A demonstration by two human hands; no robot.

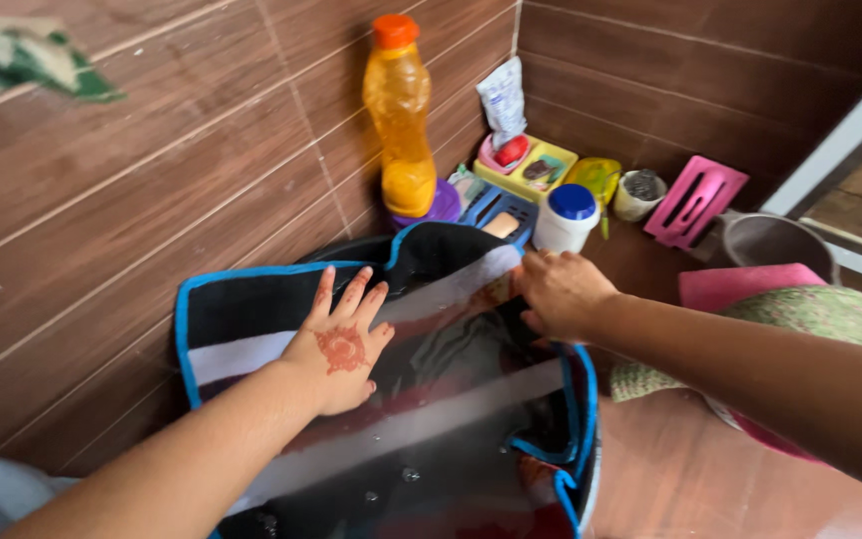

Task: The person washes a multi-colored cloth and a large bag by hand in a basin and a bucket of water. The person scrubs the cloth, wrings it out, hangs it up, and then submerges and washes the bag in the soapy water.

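Our left hand [341, 349] lies flat, fingers spread, on the black blue-edged cloth [251, 309]; our right hand [561, 291] pinches its far edge beside the white blue-lidded jar [565, 218]

I counted two hands of mine in the frame: my left hand [343, 344] at the centre and my right hand [558, 291] just right of it. Under them lay one black mat [251, 309] with blue edging and grey stripes. Along the top centre stood one orange bottle [400, 110] with an orange cap, one white jar [565, 218] with a blue lid, one yellow tray [541, 170], one blue soap dish [501, 212] and one small white cup [638, 194]. To the upper right I saw one pink rack [695, 202] and one metal pot [775, 243]. One green rag [21, 55] hung at the upper left
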